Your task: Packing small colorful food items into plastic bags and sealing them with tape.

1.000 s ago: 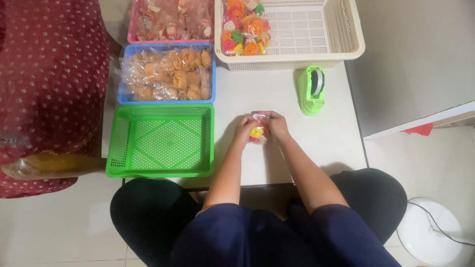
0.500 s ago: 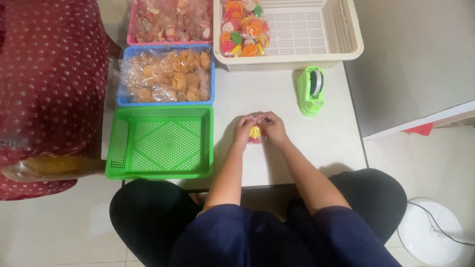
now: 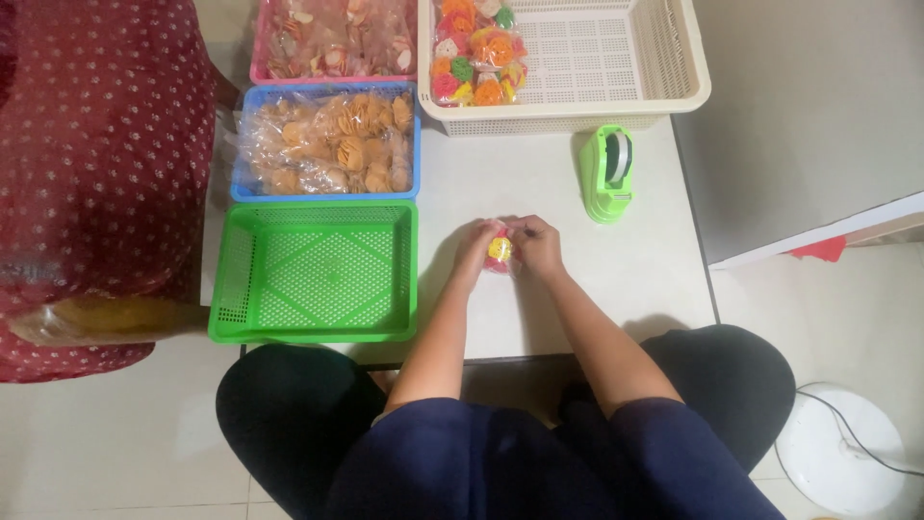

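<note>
Sitting: a person is sitting on the floor at a low white table [image 3: 577, 289], both forearms reaching forward.
Cloth: a red dotted cloth [image 3: 96, 154] is hanging at the far left, likely another person's garment.
Green tray [image 3: 318, 273]: lying empty at the table's left edge, close to the hands, probably so packets can be dropped in.
Blue tray [image 3: 327, 142]: holding bagged pale crackers behind the green one.
Pink tray [image 3: 332, 40]: holding more bagged snacks, furthest back.
Left hand [image 3: 478, 248]: pinching the packet's left side, fingers curled.
Packet [image 3: 499, 252]: a small clear bag of red and yellow snacks, sitting on the table between both hands.
Right hand [image 3: 537, 246]: pinching the packet's top, seemingly gathering it shut.
Basket [image 3: 635, 67]: cream, keeping finished-looking colourful packets in its left corner.
Dispenser [image 3: 608, 173]: green tape dispenser standing near the right hand, within easy reach.
</note>
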